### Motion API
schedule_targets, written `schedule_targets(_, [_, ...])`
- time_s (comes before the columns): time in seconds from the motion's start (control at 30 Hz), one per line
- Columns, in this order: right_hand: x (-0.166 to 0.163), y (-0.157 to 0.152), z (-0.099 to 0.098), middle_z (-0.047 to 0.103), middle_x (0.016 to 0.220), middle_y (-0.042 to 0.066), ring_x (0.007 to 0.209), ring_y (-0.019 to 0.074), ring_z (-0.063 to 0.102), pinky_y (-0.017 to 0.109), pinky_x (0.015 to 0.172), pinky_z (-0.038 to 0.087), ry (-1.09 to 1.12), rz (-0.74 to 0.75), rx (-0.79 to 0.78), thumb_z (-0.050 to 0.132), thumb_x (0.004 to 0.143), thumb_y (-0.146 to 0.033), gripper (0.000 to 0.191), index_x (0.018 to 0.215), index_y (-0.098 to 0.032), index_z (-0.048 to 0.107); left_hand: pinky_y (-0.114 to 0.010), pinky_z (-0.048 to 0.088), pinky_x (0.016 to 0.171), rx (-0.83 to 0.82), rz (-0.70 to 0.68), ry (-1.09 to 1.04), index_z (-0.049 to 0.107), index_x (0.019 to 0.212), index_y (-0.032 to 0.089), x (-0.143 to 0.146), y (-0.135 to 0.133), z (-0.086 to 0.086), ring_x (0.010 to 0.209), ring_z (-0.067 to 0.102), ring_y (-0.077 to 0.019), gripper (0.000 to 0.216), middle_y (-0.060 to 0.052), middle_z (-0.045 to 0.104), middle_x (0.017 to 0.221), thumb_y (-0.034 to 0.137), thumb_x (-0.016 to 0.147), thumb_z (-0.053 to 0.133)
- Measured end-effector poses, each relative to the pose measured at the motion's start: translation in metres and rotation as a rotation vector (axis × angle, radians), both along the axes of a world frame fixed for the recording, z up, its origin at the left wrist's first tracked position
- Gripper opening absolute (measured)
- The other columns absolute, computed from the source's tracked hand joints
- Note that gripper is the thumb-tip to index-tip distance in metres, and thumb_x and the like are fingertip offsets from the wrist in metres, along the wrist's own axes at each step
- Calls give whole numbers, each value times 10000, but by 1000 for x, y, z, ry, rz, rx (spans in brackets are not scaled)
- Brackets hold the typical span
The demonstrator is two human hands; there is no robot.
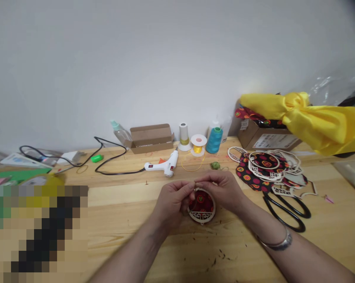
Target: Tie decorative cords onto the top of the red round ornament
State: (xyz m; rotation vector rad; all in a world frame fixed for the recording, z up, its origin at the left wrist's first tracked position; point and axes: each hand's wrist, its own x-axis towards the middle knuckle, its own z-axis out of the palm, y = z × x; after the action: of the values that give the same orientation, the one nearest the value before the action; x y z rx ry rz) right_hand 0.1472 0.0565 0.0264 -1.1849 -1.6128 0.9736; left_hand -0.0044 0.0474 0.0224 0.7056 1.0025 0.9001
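A round ornament [201, 216] with a pale cut-out lattice rim and dark red patterned fabric sits low in front of me, just under my fingers. My left hand [177, 196] is closed in a pinch on a thin olive cord [195, 189] at the ornament's upper edge. Fingertip to fingertip with it, my right hand [223, 190] pinches the same cord from the other side. The fingers hide part of the ornament's left and top. Whether the ornament hangs from the cord or rests on the table I cannot tell.
Behind my hands are a white glue gun [161, 166], a yellow cord spool [198, 146], a blue thread cone [215, 140] and a green cord bundle [215, 165]. Black-handled scissors [286, 212] and lattice pieces [266, 165] lie right, near a cardboard box [260, 135] under yellow cloth [313, 118].
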Motion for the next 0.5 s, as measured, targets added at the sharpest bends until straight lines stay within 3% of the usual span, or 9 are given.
schedule_targets(0.2, [3, 0, 0, 645, 630, -2, 593, 114, 570, 228, 576, 433, -164, 10, 188, 561, 757, -146, 126, 669, -182, 644, -171, 143, 364, -12, -43, 6, 594, 580, 109, 0, -1, 1, 344, 327, -11, 229, 22, 524, 476, 310, 661, 667])
schedule_targets(0.5, [4, 0, -2, 625, 653, 1, 617, 119, 560, 232, 584, 419, -218, 36, 244, 527, 776, -135, 133, 685, -183, 611, -184, 113, 377, -7, -70, -89, 586, 579, 105, -1, -2, -2, 367, 302, -13, 211, 34, 474, 471, 279, 668, 665])
